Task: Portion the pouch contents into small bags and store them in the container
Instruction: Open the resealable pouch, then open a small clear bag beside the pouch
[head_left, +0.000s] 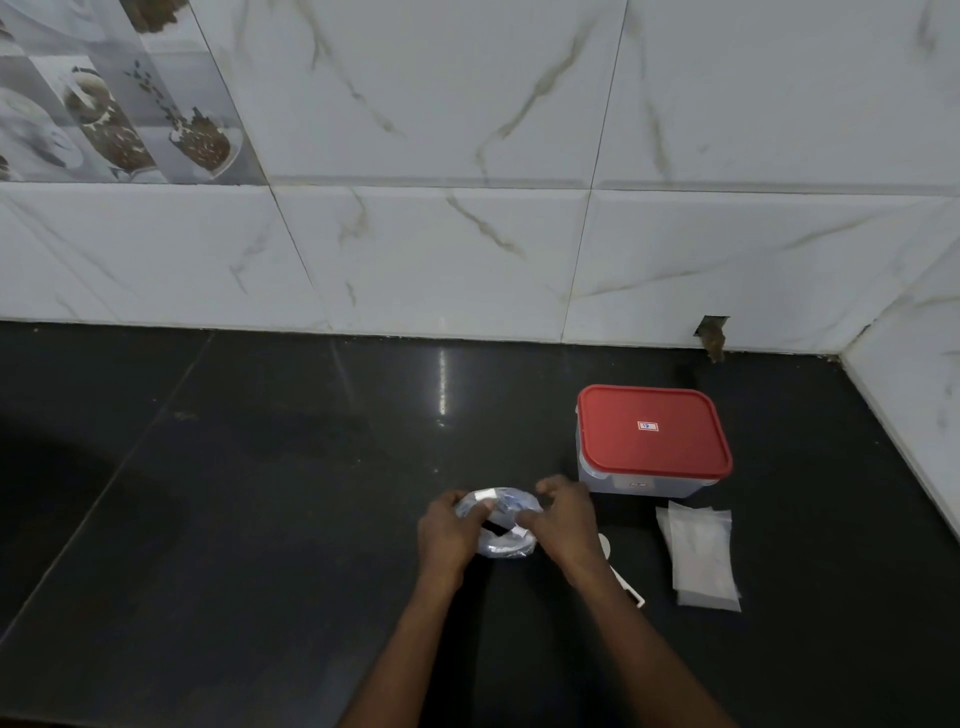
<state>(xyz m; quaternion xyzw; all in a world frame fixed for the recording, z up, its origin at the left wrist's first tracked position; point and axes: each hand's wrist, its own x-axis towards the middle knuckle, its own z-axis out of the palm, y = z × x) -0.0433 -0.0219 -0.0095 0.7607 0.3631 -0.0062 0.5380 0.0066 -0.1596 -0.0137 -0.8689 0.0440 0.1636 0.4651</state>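
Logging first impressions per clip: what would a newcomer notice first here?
The red-lidded container stands out on the black counter, right of centre. Left of it, the left hand and right hand hold a shiny pouch; a stack of small bags lies in front of the container.

No writing can be read for certain. A small rectangular sticker sits at the middle of the red lid of the container, on the right of the scene. It is white with a red edge and bluish characters too small to make out. A tiny dark mark on the container's near wall is illegible. The pouch, left of the container, shows white patches with no readable print.
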